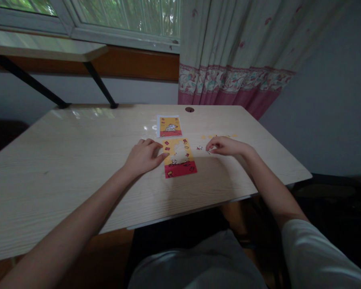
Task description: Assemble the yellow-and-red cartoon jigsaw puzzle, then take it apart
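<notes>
A yellow and red jigsaw puzzle (181,170) lies flat on the table, with a pale gap in its middle. My left hand (144,156) rests at its left edge, fingers apart, the thumb and a fingertip touching the border. Just beyond the puzzle sits a picture card (170,133) showing a white animal on yellow and red. To the right of the puzzle, my right hand (225,146) pinches a small white puzzle piece (209,152) close to the tabletop. Another loose white and red piece (199,148) lies between that hand and the puzzle.
Several yellow pieces (234,135) are scattered behind my right hand. The wooden table (78,160) has a round cable hole (189,109) at its far edge. A raised shelf (48,47) on black legs stands at the back left. A curtain (228,76) hangs behind.
</notes>
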Motion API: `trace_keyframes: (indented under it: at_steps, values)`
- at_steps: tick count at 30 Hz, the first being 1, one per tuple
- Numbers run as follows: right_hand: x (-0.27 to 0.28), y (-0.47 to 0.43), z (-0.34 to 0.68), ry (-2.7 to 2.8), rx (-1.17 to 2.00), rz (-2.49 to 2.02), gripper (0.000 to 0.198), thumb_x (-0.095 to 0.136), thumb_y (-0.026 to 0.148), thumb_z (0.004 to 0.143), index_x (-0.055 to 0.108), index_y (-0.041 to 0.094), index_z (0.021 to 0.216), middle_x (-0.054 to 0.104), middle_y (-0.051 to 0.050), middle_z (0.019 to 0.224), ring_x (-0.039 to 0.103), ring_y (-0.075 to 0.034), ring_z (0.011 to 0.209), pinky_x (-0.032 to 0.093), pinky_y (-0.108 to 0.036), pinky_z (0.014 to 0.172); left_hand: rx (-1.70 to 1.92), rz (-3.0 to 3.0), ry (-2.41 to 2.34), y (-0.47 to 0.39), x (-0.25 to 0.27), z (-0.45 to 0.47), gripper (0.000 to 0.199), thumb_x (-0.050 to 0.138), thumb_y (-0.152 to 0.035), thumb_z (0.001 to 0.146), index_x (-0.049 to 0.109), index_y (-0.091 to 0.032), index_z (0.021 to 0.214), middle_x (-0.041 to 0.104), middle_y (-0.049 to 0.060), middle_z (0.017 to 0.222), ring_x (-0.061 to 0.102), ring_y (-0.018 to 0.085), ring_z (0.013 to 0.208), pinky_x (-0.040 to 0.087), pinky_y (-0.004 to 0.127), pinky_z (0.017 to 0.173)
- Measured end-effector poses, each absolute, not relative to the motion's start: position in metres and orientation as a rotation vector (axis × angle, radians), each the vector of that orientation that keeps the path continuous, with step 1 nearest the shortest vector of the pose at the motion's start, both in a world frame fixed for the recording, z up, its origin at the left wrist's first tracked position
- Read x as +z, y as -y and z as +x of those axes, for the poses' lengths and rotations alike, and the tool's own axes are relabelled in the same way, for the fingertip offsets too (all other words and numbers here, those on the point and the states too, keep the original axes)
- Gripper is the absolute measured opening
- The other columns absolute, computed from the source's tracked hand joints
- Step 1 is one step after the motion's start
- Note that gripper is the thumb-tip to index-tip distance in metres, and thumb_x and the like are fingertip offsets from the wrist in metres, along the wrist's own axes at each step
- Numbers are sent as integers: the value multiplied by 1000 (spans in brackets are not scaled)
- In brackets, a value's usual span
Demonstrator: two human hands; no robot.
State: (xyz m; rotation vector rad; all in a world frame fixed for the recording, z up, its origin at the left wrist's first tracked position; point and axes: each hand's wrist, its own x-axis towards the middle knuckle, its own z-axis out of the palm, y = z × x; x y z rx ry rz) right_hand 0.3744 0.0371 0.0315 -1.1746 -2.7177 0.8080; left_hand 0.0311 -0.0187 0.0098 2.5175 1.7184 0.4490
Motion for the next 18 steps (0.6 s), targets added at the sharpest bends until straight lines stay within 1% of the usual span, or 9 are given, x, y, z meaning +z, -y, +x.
trace_keyframes:
  at_steps: [2,4,7,9,11,14,18]
  values:
    - [32,-37,375,2736,847,-1057,21,52,18,83,70,19,93,65,-6,94,57,-16,87,42,-27,81,461,2518,-1718,19,10,31,49,46,-58,83,66,-19,105,63,11,104,54,28,96,44,44,85]
    - [34,-36,376,2724,836,-1031,23,49,18,85,71,20,90,65,-6,93,57,-16,88,42,-28,83,462,2507,-1720,19,10,31,49,46,-58,83,67,-19,105,63,11,104,54,29,96,44,45,86]
    - [37,-34,377,2664,753,-1199,20,54,25,83,69,18,94,65,-6,91,56,-16,80,42,-27,73,457,2489,-1708,19,10,31,51,46,-57,83,67,-17,106,62,13,105,54,29,97,43,45,87]
    - [38,-31,376,2642,708,-1367,24,64,32,77,68,16,94,64,-6,85,54,-15,72,39,-26,66,465,2483,-1699,19,10,31,51,45,-57,83,66,-17,106,62,13,105,53,30,97,42,46,87]
    - [39,-30,374,2656,701,-1484,28,70,37,71,67,15,89,63,-4,79,53,-14,67,37,-26,62,476,2486,-1702,19,11,31,50,46,-58,83,66,-18,106,63,12,105,53,30,97,43,46,86]
    - [37,-30,372,2708,771,-1451,22,69,34,71,68,17,85,64,-3,77,52,-14,66,35,-25,61,463,2485,-1712,19,12,31,49,46,-58,83,66,-19,106,62,12,104,53,30,97,43,45,86]
    - [35,-33,377,2714,848,-1309,20,63,29,76,69,18,92,67,-3,84,53,-13,70,37,-24,63,475,2469,-1698,19,11,31,51,46,-58,83,67,-18,107,62,13,106,54,31,98,43,46,87]
